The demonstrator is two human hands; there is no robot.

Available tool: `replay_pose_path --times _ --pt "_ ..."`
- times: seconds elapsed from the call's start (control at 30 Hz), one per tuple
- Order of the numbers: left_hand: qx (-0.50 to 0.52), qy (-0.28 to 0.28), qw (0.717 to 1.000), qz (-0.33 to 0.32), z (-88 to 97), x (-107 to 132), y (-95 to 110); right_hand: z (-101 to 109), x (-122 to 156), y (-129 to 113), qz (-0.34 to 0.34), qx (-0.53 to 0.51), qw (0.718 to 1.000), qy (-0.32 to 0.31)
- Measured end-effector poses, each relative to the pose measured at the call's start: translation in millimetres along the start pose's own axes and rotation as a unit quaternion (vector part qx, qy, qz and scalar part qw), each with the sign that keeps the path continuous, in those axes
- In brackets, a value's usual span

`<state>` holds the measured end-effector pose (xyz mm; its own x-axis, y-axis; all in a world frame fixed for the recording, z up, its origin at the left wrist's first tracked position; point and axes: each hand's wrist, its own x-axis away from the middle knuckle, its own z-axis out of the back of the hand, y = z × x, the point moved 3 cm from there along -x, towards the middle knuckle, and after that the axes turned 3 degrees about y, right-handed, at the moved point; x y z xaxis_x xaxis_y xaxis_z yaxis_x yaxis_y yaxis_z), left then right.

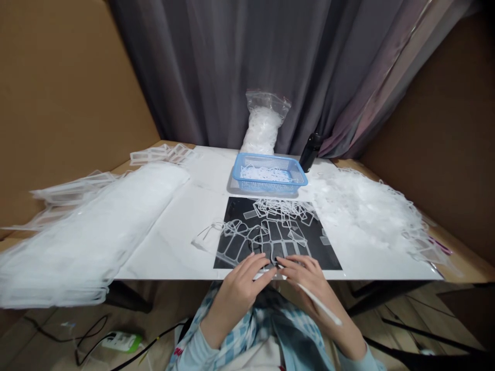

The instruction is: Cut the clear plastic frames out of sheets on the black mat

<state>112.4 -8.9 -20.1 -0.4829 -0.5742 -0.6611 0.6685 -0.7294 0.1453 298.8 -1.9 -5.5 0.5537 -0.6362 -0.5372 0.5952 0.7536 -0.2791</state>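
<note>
A translucent plastic frame sheet, with several rounded openings, lies on a black mat. My left hand is at the mat's front edge, its fingers bent and pinched at the near end of the sheet. Facing it, my right hand has its fingers curled round a thin white stick-like tool, whose back end points toward my wrist. The fingertips of both hands nearly meet, and the tool's working end is hidden between them. Behind the sheet, cut-out white plastic outlines are heaped on the mat.
A blue basket holding white strips stands behind the mat. Further back are a stuffed zip bag and a black bottle. Stacked plastic sheets cover the left side; a loose plastic pile covers the right.
</note>
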Motion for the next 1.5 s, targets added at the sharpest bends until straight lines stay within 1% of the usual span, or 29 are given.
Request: replay_pose_path --times 0.1,0.2,0.3,0.37,0.5,0.6,0.73,0.8,0.83,0.87,0.9,1.0,1.07,1.17,1.27,1.33,1.4,1.5 --pt "0.004 0.002 1.0 0.0 1.4 -1.8 0.2 -8.7 3.4 6.8 0.027 0.037 0.998 0.032" --pt "0.015 0.005 1.0 0.004 2.6 -2.7 0.0 -16.9 9.0 12.1 0.009 0.061 0.997 0.043" --pt "0.017 0.002 1.0 0.005 2.8 -2.2 -0.2 -19.7 12.0 12.6 -0.002 0.071 0.996 0.046" --pt "0.015 0.0 1.0 0.005 2.4 -1.4 -0.3 -16.3 11.5 13.5 -0.011 0.078 0.995 0.066" --pt "0.012 0.005 1.0 0.008 2.0 -0.4 -0.4 2.7 5.9 24.3 -0.051 0.086 0.981 0.165" --pt "0.012 0.014 1.0 0.004 2.4 -0.8 -0.4 18.6 -1.0 39.4 -0.11 0.079 0.961 0.242" --pt "0.007 0.019 1.0 -0.004 0.9 -0.7 -0.9 34.8 -7.8 58.1 -0.188 0.07 0.904 0.378" --pt "0.006 0.023 1.0 -0.003 -0.5 0.1 -1.6 38.8 -9.3 64.5 -0.212 0.066 0.879 0.422" --pt "0.006 0.024 1.0 -0.003 -1.0 0.6 -1.9 39.7 -9.8 67.2 -0.222 0.059 0.873 0.431" --pt "0.006 0.024 1.0 -0.004 -1.2 0.8 -2.2 39.9 -10.4 69.5 -0.23 0.047 0.873 0.427" --pt "0.006 0.023 1.0 -0.004 -1.1 0.8 -2.3 39.3 -11.0 71.2 -0.234 0.032 0.88 0.412" --pt "0.0 0.025 1.0 0.006 2.0 -2.3 -1.6 34.6 -12.2 71.2 -0.228 -0.021 0.919 0.32" --pt "-0.008 0.022 1.0 0.016 3.6 -6.5 0.8 31.5 -9.5 66.2 -0.22 -0.048 0.934 0.276" --pt "-0.008 0.01 1.0 0.003 -0.2 -13.8 7.9 26.1 0.3 54.6 -0.229 -0.109 0.941 0.225" --pt "0.008 0.003 1.0 -0.02 -10.2 -18.5 14.4 19.7 12.4 42.9 -0.24 -0.157 0.946 0.151" --pt "0.009 0.001 1.0 -0.017 -16.3 -19.5 15.6 17.1 18.5 37.8 -0.236 -0.171 0.95 0.108" --pt "0.005 -0.004 1.0 -0.008 -19.8 -19.5 15.1 16.9 21.6 35.1 -0.227 -0.181 0.953 0.085" --pt "0.013 -0.019 1.0 0.007 -20.7 -18.9 13.9 18.4 21.0 33.6 -0.224 -0.179 0.955 0.071"
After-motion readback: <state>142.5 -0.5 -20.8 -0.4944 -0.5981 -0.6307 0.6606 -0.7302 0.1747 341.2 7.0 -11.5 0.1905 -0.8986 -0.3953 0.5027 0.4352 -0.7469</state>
